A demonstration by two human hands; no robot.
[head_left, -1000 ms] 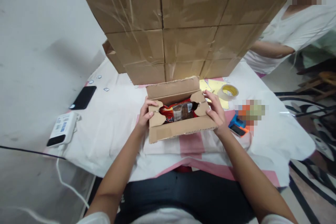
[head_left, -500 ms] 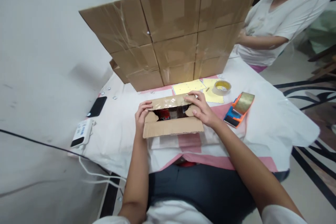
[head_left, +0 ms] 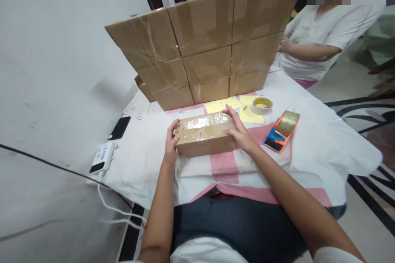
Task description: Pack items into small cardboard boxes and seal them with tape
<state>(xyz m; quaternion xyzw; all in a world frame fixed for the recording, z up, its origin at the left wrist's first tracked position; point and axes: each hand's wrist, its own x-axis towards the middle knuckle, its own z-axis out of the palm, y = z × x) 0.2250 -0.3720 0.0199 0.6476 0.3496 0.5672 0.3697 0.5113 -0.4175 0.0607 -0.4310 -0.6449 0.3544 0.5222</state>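
Observation:
A small cardboard box (head_left: 205,137), its top covered by flaps with shiny clear tape along the far part, rests on the cloth-covered table in front of me. My left hand (head_left: 172,141) grips its left end. At the right end, my right hand (head_left: 239,131) holds the box, thumb on the near top edge and fingers at the far side. The contents are hidden. Right of the box lie a roll of clear tape (head_left: 261,106) and an orange and blue tape dispenser (head_left: 282,131).
Joined cardboard boxes (head_left: 206,45) form a tall block at the table's back. A black phone (head_left: 119,128) and a white power strip (head_left: 103,157) with cables lie at left. A person in a white shirt (head_left: 321,37) stands at back right.
The box's open top flaps have come down, covering the gap and the dark and red contents seen before. Both hands still hold its ends, and the camera view has shifted slightly.

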